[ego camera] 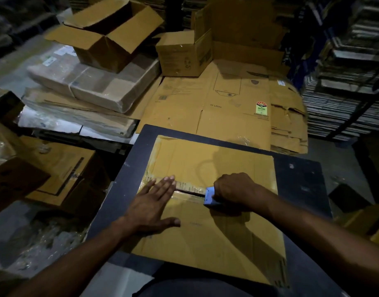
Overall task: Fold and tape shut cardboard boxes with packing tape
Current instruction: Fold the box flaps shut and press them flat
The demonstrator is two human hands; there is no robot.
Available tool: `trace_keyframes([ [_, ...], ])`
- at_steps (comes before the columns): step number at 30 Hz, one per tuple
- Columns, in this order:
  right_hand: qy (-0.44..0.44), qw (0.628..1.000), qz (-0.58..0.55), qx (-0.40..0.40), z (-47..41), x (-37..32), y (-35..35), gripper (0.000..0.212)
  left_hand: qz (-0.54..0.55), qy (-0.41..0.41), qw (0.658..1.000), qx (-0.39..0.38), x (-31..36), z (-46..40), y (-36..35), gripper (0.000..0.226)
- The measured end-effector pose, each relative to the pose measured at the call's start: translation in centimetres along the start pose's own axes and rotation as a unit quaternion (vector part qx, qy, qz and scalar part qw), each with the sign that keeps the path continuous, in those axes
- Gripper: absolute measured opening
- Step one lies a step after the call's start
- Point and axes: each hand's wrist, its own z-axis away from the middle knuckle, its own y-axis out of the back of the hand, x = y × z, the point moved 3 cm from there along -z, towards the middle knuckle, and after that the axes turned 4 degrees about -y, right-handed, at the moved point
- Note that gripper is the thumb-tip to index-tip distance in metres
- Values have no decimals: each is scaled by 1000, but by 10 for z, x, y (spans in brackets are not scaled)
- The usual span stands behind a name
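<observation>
The box (208,211) lies flat on the dark surface (300,179), its centre seam partly taped. The left hand (151,207) presses flat, fingers straight, on the taped stretch; the right hand (235,190), its grip closed round the blue tape dispenser (210,196), sits on the seam just beside. If the flaps spread or the dispenser drifts, the tape may wrinkle or miss the gap.

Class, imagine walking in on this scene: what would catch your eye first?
Centre frame, a left hand presses flat on a cardboard box lying on a dark table. Beside it, the right hand grips a blue tape dispenser on the box's middle seam. Behind, an open box sits on wrapped bundles.
</observation>
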Motion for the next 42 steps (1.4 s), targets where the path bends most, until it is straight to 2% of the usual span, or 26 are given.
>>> trace_keyframes([
  [3, 8, 1000, 1, 8, 2, 1, 0, 34, 6, 0, 1000, -15, 17, -5, 8, 134],
  [8, 3, 1000, -12, 10, 3, 3, -2, 30, 58, -33, 998, 14, 75, -40, 8, 132],
  [19, -52, 996, -18, -75, 36, 38, -19, 41, 51, -28, 998, 19, 75, -40, 1, 127],
  [28, -52, 996, -19, -75, 57, 75, -34, 46, 54, -22, 998, 30, 76, -41, 2, 129],
  [31, -34, 997, -29, -64, 56, 79, -37, 48, 58, -22, 998, 19, 100, -43, 12, 132],
  [34, 6, 999, -21, -25, 62, 77, -41, 45, 76, -78, 994, 7, 158, -64, 21, 133],
  [36, 26, 1000, -10, -7, 63, 75, -45, 43, 114, -78, 990, 10, 189, -78, 17, 131],
  [39, 24, 999, -29, 28, 61, 72, -45, 35, 122, -49, 990, 45, 192, -85, 0, 123],
  [42, 31, 997, -49, 54, 57, 56, -38, 36, 87, -41, 995, 30, 174, -81, -7, 122],
])
